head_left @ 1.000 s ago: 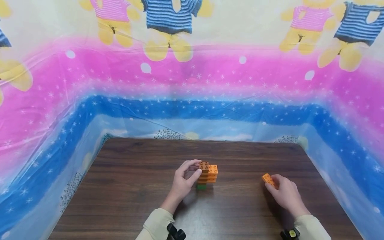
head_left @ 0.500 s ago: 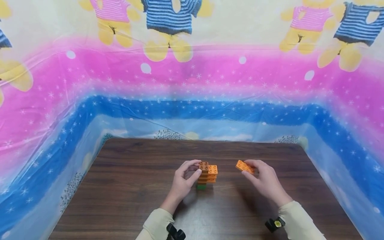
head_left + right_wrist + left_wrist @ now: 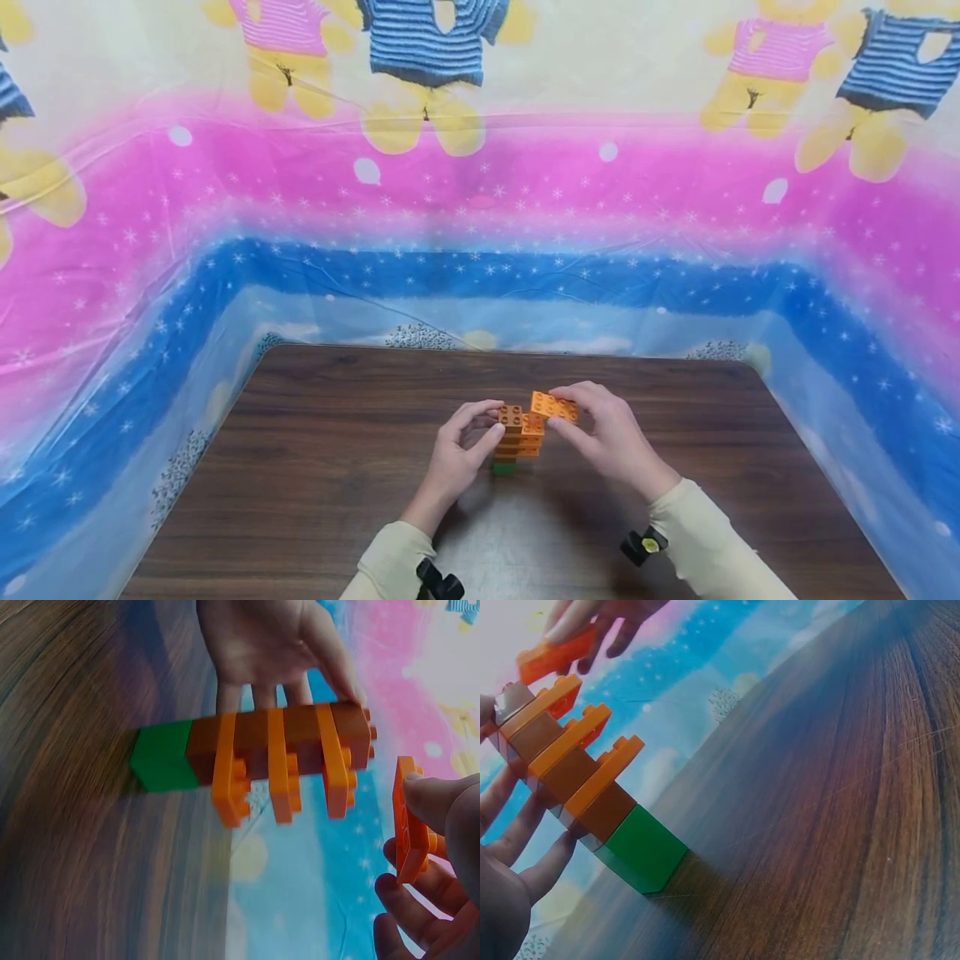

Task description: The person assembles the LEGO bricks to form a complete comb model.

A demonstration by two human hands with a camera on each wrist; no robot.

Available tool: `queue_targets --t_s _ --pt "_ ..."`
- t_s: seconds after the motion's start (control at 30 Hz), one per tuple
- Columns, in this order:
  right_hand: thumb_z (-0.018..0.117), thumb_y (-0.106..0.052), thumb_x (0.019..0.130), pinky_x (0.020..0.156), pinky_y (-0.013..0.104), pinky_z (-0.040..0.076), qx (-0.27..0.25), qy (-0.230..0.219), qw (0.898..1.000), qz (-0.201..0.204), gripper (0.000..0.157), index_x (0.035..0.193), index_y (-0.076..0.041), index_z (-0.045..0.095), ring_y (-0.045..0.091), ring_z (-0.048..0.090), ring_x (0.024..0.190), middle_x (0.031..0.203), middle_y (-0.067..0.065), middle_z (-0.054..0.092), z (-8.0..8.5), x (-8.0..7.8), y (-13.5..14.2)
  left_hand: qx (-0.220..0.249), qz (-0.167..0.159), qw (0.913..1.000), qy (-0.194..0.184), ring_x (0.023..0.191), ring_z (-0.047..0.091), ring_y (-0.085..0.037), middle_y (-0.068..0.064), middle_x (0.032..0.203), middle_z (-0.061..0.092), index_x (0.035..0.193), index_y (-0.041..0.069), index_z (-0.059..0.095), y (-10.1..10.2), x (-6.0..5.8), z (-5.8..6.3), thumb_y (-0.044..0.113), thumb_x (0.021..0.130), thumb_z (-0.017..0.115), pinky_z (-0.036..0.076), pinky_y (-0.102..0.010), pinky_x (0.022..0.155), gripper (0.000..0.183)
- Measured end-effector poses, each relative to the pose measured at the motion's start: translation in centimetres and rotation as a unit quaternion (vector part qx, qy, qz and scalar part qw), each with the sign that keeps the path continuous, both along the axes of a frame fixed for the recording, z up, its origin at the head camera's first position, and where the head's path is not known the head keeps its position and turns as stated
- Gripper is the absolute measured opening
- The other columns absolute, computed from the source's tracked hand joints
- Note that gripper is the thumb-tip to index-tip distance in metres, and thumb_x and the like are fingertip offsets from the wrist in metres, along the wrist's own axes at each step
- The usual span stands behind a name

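Note:
A tower of toy building bricks [image 3: 247,742] stands upright on the table. At its foot is a green brick [image 3: 645,851]; above it brown bricks [image 3: 304,735] alternate with 3 thin orange bricks [image 3: 570,739] that jut out to the right. On top sits a brown brick [image 3: 510,416] with bare studs. My left hand [image 3: 452,458] grips the tower from the left, thumb at the top brick and fingers along the side and back. Between thumb and fingers, my right hand [image 3: 618,433] pinches another thin orange brick [image 3: 409,825], tilted, close over the tower's upper right and apart from its top.
The dark wood-grain table [image 3: 337,417] reaches back to a printed cloth [image 3: 480,275] hanging behind and along both sides. Black wrist cameras [image 3: 641,546] sit at the cuffs of the pale sleeves [image 3: 701,533].
My right hand has carried the thin orange brick leftward from the right side of the table to just over the tower. My left hand has stayed on the tower.

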State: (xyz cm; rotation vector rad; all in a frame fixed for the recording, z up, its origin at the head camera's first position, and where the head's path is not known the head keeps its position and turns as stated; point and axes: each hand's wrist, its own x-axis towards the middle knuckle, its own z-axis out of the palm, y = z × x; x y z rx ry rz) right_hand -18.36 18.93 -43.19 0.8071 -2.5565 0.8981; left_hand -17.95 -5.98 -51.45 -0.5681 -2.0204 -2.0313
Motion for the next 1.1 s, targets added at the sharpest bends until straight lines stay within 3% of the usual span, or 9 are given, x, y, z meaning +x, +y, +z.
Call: queue_targets --t_s 0.43,0.77,1.1 --pt "0.079 -0.024 0.097 0.085 0.040 0.058 -0.006 -0.014 0.999 0.041 0.036 0.130 -0.011 0.072 0.013 0.064 0.109 0.120 -0.004 0.071 0.4 -0.3 -2.4 -0.005 -0.006 1.0000 -0.006 0.117 0.066 -0.027 -0.009 0.124 0.065 0.138 0.011 0.066 -0.1 0.0 0.0 0.011 0.103 0.068 0.055 -0.040 0.101 0.035" --pt "0.079 -0.022 0.097 0.087 0.047 0.058 -0.012 -0.029 0.998 0.060 0.035 0.130 -0.013 0.072 0.014 0.063 0.111 0.119 -0.004 0.071 0.4 -0.5 -3.0 -0.005 -0.009 0.9999 -0.009 0.117 0.066 -0.028 -0.009 0.125 0.065 0.138 0.017 0.066 -0.2 -0.1 0.0 0.012 0.103 0.068 0.054 -0.044 0.103 0.036" --pt "0.080 -0.025 0.096 0.086 0.040 0.058 0.007 -0.024 0.998 0.062 0.036 0.130 -0.014 0.073 0.013 0.063 0.111 0.119 -0.004 0.070 0.4 -0.5 -3.2 -0.008 -0.011 0.9998 -0.014 0.117 0.066 -0.027 -0.008 0.126 0.065 0.139 0.019 0.065 -0.3 0.0 -0.1 0.014 0.103 0.068 0.053 -0.048 0.104 0.037"
